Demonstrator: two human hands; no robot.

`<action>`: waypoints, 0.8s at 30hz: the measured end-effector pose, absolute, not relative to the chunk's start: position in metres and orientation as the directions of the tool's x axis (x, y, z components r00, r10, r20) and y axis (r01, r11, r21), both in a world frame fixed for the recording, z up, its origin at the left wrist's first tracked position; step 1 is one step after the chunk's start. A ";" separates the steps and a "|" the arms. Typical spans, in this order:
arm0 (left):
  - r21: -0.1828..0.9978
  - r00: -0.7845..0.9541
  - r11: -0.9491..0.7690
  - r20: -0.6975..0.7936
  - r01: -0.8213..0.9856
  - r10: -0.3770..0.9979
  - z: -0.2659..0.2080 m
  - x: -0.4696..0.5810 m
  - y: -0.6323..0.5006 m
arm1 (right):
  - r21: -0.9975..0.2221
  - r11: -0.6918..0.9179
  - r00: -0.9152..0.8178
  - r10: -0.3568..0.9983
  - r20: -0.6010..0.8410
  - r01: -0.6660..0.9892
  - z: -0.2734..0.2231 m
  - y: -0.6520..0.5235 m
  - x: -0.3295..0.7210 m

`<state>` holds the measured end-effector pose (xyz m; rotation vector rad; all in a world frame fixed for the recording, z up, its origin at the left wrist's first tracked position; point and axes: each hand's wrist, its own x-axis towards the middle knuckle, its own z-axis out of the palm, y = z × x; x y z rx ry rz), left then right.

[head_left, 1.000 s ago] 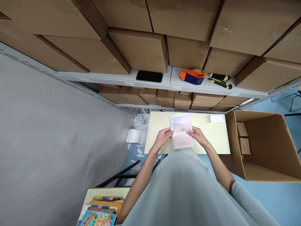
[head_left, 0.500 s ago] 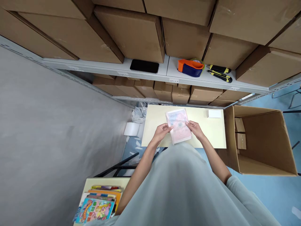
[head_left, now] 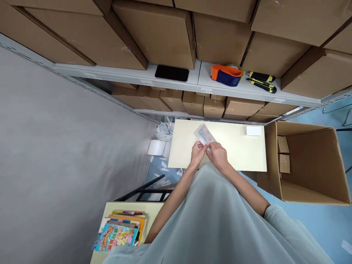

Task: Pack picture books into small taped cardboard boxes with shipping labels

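A flat packet in whitish, see-through wrapping, with pink and blue showing through, is held over the cream tabletop. Its lower end is pinched between my two hands, which are nearly touching. My left hand has its fingertips closed on the near left edge. Over the near right part lie the curled fingers of my right hand, hiding that end. What is inside the wrapping cannot be made out.
A small white box sits on the tabletop's right. Beside it stands a large open carton. The shelf above bears a phone, a tape dispenser and cutters. Books are stacked lower left; a white roll is left.
My hands have come together at the packet's near end; the right moved left and turned over it. The packet now looks narrower and slanted, its far end pointing up-left.
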<state>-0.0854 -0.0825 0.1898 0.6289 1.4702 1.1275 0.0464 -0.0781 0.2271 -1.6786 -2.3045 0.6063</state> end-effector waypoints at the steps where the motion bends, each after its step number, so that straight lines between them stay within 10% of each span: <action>1: 0.898 -0.219 0.391 -0.430 -0.204 0.876 0.189 -0.086 -0.083 | -0.481 0.223 -0.291 0.954 -0.071 0.848 0.224 -0.075 0.049; 9: 0.842 -0.262 0.528 -0.536 -0.107 0.802 0.166 -0.117 -0.092 | -0.862 -0.213 -0.162 0.934 -0.317 0.459 0.205 -0.060 0.097; 14: 0.735 -0.057 0.623 -0.658 -0.269 0.751 0.154 -0.131 -0.100 | -0.892 -0.438 -0.171 0.876 -0.451 0.108 0.196 -0.065 0.110; 24: 0.832 -0.202 0.548 -0.554 -0.091 0.808 0.140 -0.165 -0.098 | -0.824 -0.432 -0.074 0.869 -0.489 0.367 0.161 -0.058 0.079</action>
